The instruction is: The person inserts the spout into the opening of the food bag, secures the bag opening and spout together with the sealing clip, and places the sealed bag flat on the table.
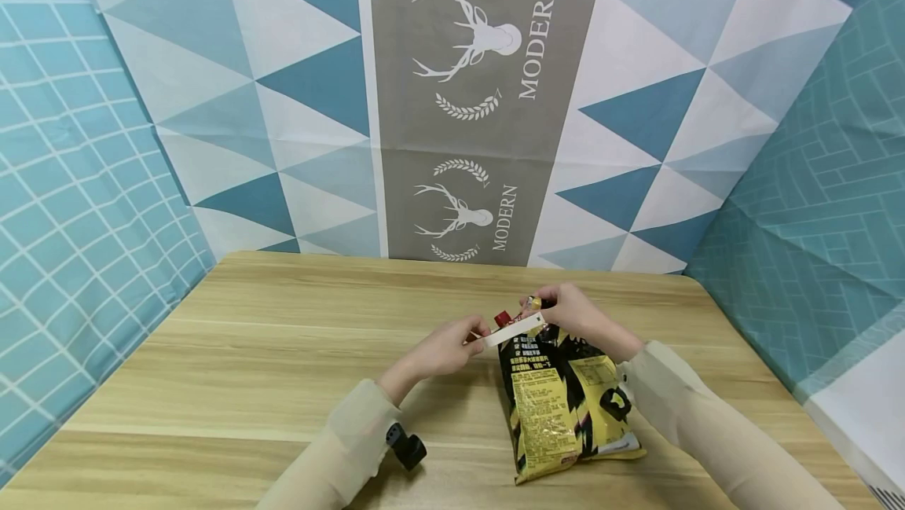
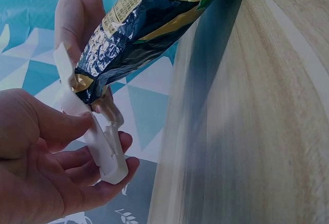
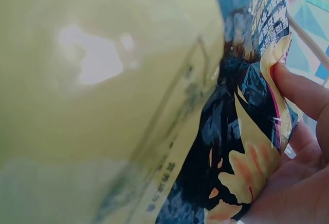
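Note:
A black and yellow snack bag (image 1: 540, 408) lies on the table with its top end raised toward both hands. My left hand (image 1: 441, 346) pinches a long white bag clip (image 1: 514, 330) near its left end, and the clip runs along the bag's top. In the left wrist view, thumb and fingers hold the clip (image 2: 107, 154) at its lower end, beside the gathered corner of the bag (image 2: 123, 39). My right hand (image 1: 571, 312) grips the bag's top right corner. The right wrist view shows that thumb pressing the folded foil edge (image 3: 275, 62). Whether the clip is fastened cannot be made out.
The wooden table (image 1: 283, 361) extends to both sides of the bag. Behind it hangs a patterned cloth (image 1: 467, 101), with blue cloths at the left and right. A white surface with printed stripes (image 1: 862, 408) stands at the right edge.

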A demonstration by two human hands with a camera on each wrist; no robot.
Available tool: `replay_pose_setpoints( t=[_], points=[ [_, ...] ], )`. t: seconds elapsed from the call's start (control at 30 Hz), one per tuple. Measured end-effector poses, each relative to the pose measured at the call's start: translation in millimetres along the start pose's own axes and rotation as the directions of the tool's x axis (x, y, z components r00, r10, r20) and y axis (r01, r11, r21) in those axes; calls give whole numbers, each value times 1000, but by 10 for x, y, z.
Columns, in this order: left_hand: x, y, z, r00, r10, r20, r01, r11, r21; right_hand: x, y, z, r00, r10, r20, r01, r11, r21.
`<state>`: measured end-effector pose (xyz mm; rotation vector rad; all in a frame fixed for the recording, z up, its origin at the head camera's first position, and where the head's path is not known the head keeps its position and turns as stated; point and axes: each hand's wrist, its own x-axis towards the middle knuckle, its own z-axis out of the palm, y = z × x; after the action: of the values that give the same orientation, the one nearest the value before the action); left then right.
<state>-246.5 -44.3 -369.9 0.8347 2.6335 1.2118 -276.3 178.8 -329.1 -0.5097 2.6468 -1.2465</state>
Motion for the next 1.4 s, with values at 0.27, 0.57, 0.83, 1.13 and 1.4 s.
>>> replay_pose_setpoints(
  t=[0.27,0.57,0.83,1.13,1.4],
  points=[
    [21,12,13,999,-29,-37,24,991,-131,16,4,13,1000,-8,-21,8,1000,-6],
    [40,42,48,993,-82,-83,56,959,-277,31,5,58,997,-73,-18,72,997,-7],
    [55,45,64,988,-115,-103,72,934,-351,20,-17,73,996,-85,-26,85,996,-16],
    [75,18,107,985,-103,-140,52,942,-333,23,-3,85,991,-130,-13,130,991,2],
    [70,17,120,978,-122,-172,65,950,-306,42,2,89,982,-189,4,189,982,-23]
  ],
)
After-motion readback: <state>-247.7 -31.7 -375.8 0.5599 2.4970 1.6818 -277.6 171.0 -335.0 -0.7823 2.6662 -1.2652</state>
